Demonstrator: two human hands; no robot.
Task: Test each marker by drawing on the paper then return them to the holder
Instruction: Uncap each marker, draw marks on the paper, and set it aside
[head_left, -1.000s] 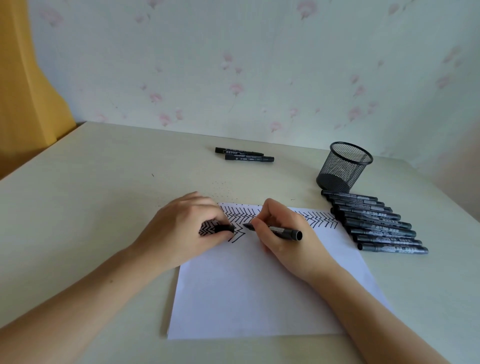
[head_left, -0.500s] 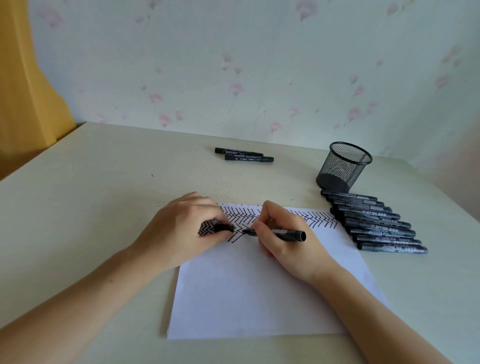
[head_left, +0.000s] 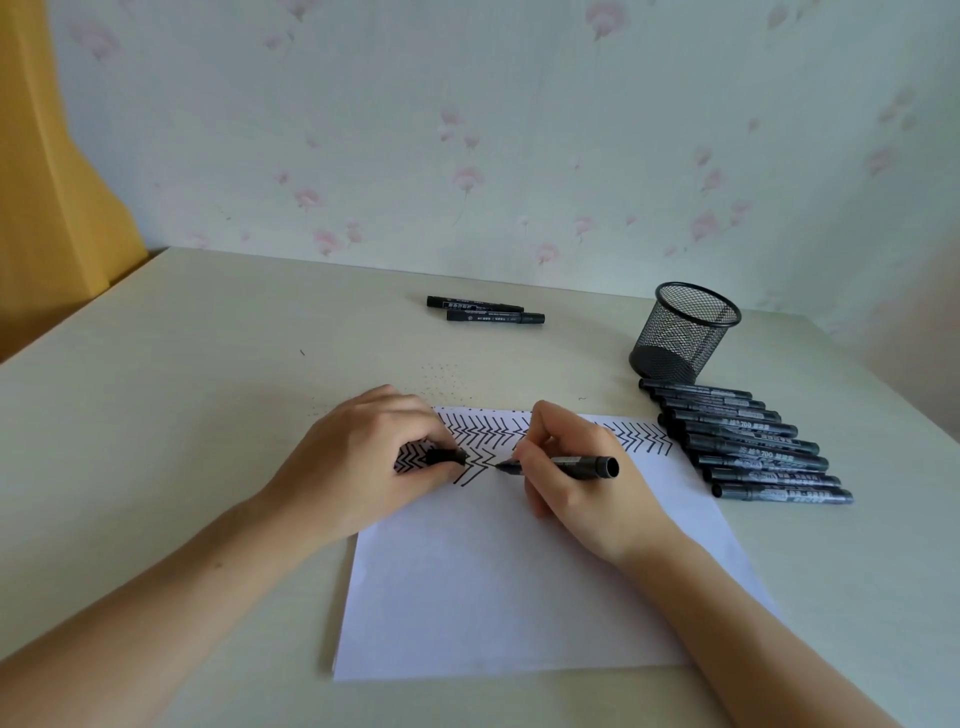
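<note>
Marker tip shifted right along zigzags on paper, gripped by right hand; left hand pinches cap.

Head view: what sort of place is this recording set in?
Probably a room at home, at a desk. Signs: pale wallpaper with pink flowers, a yellow curtain at the left, and a cream wooden tabletop bearing a black wire-mesh pen holder.
</note>
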